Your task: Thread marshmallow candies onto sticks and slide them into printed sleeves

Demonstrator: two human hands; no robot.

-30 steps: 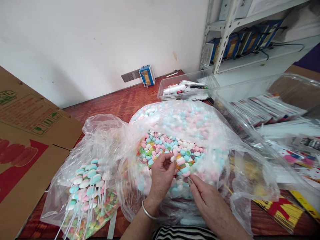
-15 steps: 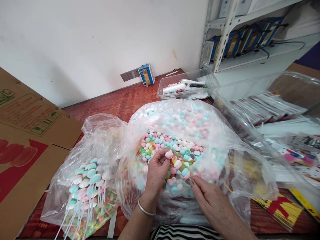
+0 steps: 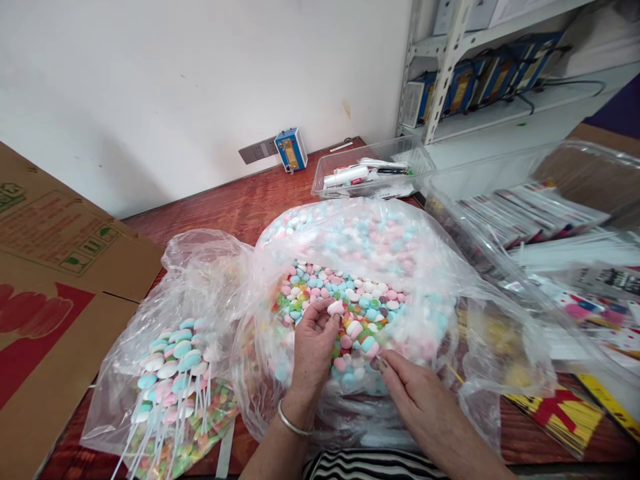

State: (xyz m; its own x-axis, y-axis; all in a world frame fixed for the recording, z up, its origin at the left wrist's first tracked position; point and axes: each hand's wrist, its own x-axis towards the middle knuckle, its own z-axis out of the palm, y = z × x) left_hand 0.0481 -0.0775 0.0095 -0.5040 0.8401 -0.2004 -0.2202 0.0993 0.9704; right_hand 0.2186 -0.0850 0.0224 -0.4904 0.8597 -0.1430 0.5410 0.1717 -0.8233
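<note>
Left hand: pinching a pale candy
Right hand: clamped on a candy skewer
Bag: under both hands, loose candies inside

It's all from one head-worn camera here, looking forward and down across a reddish-brown wooden table! Black-and-white striped cloth sits right under the lens at the near edge, and the bare left hand and bare right hand show close up, just below centre. Out far, a plain white wall backs the view; wide angle too, a printed brown cardboard box cropped at left, white perforated-metal shelving cut off far right.
</note>
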